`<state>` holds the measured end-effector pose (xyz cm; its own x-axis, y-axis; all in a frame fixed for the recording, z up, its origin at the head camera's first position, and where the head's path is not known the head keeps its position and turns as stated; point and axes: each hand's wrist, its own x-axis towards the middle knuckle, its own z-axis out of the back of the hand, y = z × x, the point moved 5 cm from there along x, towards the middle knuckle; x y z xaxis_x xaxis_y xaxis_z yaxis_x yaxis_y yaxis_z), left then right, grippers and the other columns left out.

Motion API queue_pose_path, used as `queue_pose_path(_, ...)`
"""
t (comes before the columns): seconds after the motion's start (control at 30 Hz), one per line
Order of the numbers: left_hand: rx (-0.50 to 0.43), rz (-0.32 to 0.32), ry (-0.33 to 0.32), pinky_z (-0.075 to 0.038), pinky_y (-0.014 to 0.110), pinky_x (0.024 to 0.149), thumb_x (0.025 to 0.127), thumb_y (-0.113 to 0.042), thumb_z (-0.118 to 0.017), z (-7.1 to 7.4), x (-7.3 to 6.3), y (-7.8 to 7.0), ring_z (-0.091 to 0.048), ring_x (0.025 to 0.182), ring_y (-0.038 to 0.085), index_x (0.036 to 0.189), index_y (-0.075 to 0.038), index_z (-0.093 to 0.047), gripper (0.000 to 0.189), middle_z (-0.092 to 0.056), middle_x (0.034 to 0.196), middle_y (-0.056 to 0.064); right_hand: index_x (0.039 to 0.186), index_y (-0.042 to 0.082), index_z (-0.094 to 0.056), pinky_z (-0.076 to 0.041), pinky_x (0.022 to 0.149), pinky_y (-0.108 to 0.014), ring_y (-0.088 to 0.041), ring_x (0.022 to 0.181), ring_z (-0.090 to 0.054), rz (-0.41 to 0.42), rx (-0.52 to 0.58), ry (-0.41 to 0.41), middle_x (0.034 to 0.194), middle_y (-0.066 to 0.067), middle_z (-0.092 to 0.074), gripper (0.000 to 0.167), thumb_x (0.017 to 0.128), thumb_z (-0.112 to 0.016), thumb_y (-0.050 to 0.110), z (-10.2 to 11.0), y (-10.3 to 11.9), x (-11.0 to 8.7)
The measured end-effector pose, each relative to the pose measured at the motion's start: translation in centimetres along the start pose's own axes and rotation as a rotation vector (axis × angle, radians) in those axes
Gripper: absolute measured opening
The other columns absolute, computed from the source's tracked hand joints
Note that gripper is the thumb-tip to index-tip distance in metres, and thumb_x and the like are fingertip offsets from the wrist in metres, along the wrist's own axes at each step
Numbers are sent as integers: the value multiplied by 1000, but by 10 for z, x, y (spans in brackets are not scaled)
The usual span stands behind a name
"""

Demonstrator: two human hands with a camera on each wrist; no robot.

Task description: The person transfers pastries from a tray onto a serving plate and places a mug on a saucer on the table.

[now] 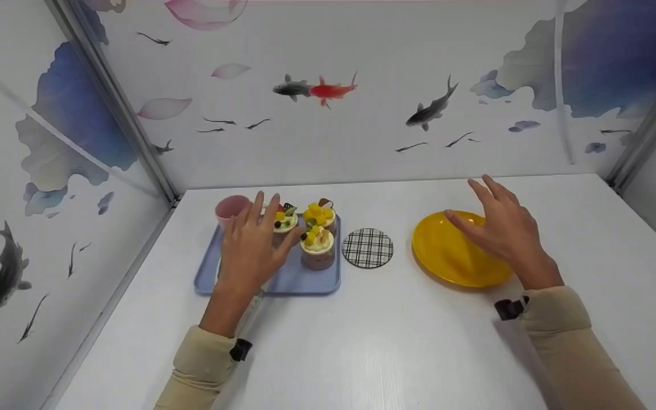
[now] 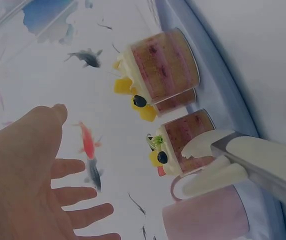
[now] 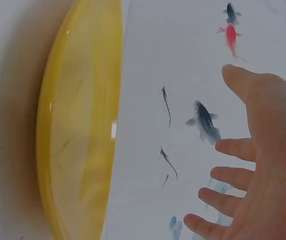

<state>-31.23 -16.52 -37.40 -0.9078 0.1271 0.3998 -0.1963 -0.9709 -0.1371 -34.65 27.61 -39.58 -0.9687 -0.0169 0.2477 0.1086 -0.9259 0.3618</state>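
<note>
My left hand (image 1: 251, 253) hovers over a blue tray (image 1: 305, 285), fingers spread and holding nothing. On that tray stand three clear cups of layered cake topped with cream and fruit, the nearest cake cup (image 1: 318, 255) just right of my thumb. A pink mug (image 1: 231, 207) sits at the tray's back left. Tongs with white tips (image 2: 263, 157) lie across the tray in the left wrist view, mostly hidden under my hand in the head view. Above a yellow plate (image 1: 447, 256) my right hand (image 1: 504, 228) is raised, fingers extended, with nothing in it.
Between tray and plate lies a round checked coaster (image 1: 368, 248). All of it rests on a white table (image 1: 362, 341). A white wall panel (image 1: 351, 148) painted with fish closes off the back, and another panel (image 1: 32, 188) stands at the left.
</note>
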Motion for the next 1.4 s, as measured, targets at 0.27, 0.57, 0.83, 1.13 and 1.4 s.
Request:
queue_pose_path(0.27, -78, 12, 40, -35, 60, 128, 105, -65, -59, -2, -18, 13, -43, 158, 40, 171, -8, -28, 93, -37, 175, 16, 163, 14, -45, -40, 112, -78, -54, 151, -42, -46, 48, 13, 172, -23, -36, 71, 107, -61, 53, -3, -13, 0)
queue_pose_path(0.57, -123, 77, 61, -49, 62, 115, 102, -58, -69, 0, -38, 29, -57, 146, 44, 170, -8, -31, 93, -48, 168, 18, 159, 9, -50, -36, 115, -79, -58, 148, -40, -130, 108, 144, 169, -29, -37, 64, 110, -58, 49, -9, -42, -4)
queue_pose_path(0.83, -128, 168, 187, -37, 64, 125, 101, -61, -69, -4, -62, 45, -39, 158, 49, 170, 2, -22, 105, -31, 175, 25, 163, 3, -40, -35, 117, -77, -59, 148, -38, -165, 127, 255, 167, -36, -32, 69, 111, -58, 45, -18, -71, -13)
queue_pose_path(1.13, -107, 248, 282, -33, 77, 120, 94, -75, -67, -10, -89, 55, -25, 156, 65, 168, 11, -14, 125, -15, 176, 34, 163, -3, -35, -52, 110, -64, -52, 133, -53, -161, 216, 318, 157, -35, -43, 67, 112, -57, 35, -28, -88, -23)
queue_pose_path(1.4, -158, 324, 314, -50, 72, 106, 90, -70, -77, -12, -105, 58, -39, 141, 71, 160, 23, -13, 133, -28, 158, 49, 163, -3, -34, -53, 110, -63, -52, 131, -51, -168, 232, 336, 154, -36, -44, 65, 111, -55, 29, -29, -93, -22)
